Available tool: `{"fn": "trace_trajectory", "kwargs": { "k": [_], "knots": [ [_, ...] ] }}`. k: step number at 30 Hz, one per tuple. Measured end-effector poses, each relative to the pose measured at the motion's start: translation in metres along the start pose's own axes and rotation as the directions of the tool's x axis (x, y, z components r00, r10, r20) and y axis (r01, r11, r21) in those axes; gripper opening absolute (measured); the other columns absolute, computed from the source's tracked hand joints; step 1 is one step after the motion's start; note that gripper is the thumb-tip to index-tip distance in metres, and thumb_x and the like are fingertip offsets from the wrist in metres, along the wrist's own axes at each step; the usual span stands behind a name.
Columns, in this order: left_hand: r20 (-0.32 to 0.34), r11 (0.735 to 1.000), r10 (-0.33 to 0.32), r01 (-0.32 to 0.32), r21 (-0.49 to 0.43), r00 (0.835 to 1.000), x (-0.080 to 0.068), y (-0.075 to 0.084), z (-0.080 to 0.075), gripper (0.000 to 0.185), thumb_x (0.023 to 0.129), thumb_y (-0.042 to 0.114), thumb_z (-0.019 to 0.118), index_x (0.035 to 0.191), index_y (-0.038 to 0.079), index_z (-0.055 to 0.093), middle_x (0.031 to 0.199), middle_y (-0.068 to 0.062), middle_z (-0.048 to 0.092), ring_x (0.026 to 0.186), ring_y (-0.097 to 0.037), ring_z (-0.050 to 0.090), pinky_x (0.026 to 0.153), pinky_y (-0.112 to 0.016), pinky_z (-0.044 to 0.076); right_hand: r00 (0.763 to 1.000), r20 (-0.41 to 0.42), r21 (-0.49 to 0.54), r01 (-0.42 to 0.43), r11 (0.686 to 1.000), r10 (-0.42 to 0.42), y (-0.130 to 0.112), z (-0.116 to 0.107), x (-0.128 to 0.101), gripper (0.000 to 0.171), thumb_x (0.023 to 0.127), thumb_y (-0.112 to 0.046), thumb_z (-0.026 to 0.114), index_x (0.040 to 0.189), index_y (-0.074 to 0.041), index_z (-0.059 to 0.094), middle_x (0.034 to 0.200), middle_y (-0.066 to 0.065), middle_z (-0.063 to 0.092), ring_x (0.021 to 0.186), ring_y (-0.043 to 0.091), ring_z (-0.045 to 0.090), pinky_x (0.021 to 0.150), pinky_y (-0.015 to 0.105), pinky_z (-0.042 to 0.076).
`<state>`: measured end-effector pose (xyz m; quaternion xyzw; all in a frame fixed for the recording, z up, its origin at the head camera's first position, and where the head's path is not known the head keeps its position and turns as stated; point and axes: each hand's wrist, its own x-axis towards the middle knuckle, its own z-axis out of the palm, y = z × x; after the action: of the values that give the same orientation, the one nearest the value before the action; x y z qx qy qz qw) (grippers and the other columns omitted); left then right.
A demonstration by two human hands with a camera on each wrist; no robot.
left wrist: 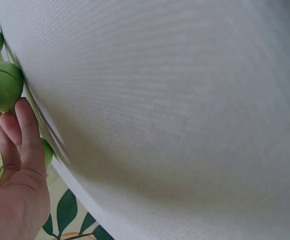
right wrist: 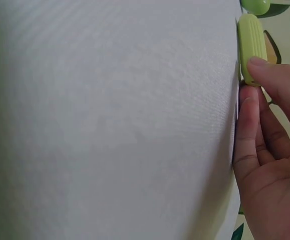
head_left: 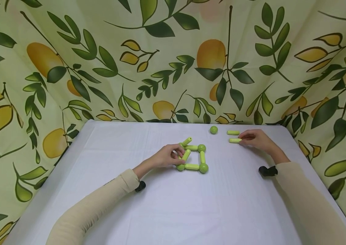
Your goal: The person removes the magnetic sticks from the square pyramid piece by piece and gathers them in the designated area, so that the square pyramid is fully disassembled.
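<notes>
Head view showed the whole layout: the left hand (head_left: 167, 157) held the left side of a square frame of green rods and balls (head_left: 192, 158) at mid-table, fingers curled on it, while the right hand (head_left: 254, 139) pinched the end of a pale green rod (head_left: 235, 140) near the far edge. The right wrist view showed that pinch close up (right wrist: 251, 41). A second rod (head_left: 233, 132) and a loose ball (head_left: 214, 129) lay beside it. The white table (head_left: 173, 204), backed by leaf-print curtains (head_left: 173, 61), lay open toward the near edge.
</notes>
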<state>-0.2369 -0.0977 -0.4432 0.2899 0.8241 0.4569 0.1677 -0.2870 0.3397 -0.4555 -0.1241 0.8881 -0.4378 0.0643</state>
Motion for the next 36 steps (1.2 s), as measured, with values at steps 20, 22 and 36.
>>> {"fn": "trace_trajectory", "kwargs": {
  "k": [20,22,36],
  "knots": [
    [-0.001,1.000,0.009,-0.009,0.007,1.000,-0.001,-0.001,0.002,0.028,0.089,0.010,0.081,0.110,0.005,0.064,0.100,-0.002,0.064,0.083,-0.014,0.062,0.076,-0.026,0.053,1.000,0.004,-0.012,-0.029,1.000,0.029,-0.001,0.002,-0.003,0.030,0.091,-0.007,0.078,0.118,0.005,0.069,0.114,0.020,0.067,0.094,0.017,0.061,0.077,0.018,0.050],
    [0.000,1.000,0.009,-0.009,0.007,1.000,-0.001,-0.002,0.002,0.027,0.089,0.010,0.081,0.110,0.005,0.064,0.100,-0.002,0.064,0.082,-0.014,0.062,0.075,-0.026,0.053,1.000,0.011,-0.008,-0.028,1.000,0.028,-0.001,0.002,-0.003,0.031,0.091,-0.006,0.078,0.118,0.006,0.069,0.114,0.021,0.066,0.094,0.017,0.061,0.077,0.018,0.050],
    [-0.008,1.000,0.011,-0.011,0.016,1.000,-0.001,0.000,0.001,0.027,0.089,0.009,0.081,0.110,0.005,0.065,0.099,-0.002,0.064,0.082,-0.014,0.062,0.076,-0.025,0.052,0.999,-0.024,-0.060,-0.037,0.998,0.035,-0.003,-0.009,-0.010,0.036,0.094,-0.020,0.077,0.122,0.001,0.068,0.115,0.017,0.069,0.100,0.021,0.063,0.079,0.021,0.051]
  ]
}}
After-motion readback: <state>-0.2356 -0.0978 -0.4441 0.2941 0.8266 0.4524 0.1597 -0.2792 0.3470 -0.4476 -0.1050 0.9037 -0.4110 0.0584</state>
